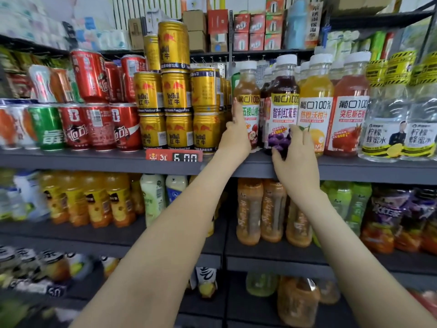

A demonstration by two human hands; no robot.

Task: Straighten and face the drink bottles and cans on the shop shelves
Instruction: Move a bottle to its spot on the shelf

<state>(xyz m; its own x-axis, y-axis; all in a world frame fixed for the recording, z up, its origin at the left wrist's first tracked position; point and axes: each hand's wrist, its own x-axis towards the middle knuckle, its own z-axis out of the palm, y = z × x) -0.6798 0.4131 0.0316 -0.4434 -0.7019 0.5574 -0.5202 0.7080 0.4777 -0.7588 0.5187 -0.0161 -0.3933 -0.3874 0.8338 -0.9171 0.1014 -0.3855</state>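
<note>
Both hands are up on the middle shelf, a bottle apart from each other. The left hand lies flat with fingers straight up the left side of the hawthorn juice bottle, pretty sure to steady it and keep it off the cans next door. The right hand is curled round the bottom of the grape juice bottle, thumb low and fingers on the label, looks like a grip for twisting it to face front.

Far left, the red cola cans are a mess: bottom row upright but turned every which way, the ones on top tipped over. The gold Red Bull cans are stacked three high, mostly logo out, though the right column shows its side; a price tag sits under them. Right of the hands, the orange juice bottle and pomegranate juice bottle already face out, touching shoulder to shoulder. The lemon honey water bottles at the end look faced too. So the juice row is nearly sorted; the cola cans still need the work.
</note>
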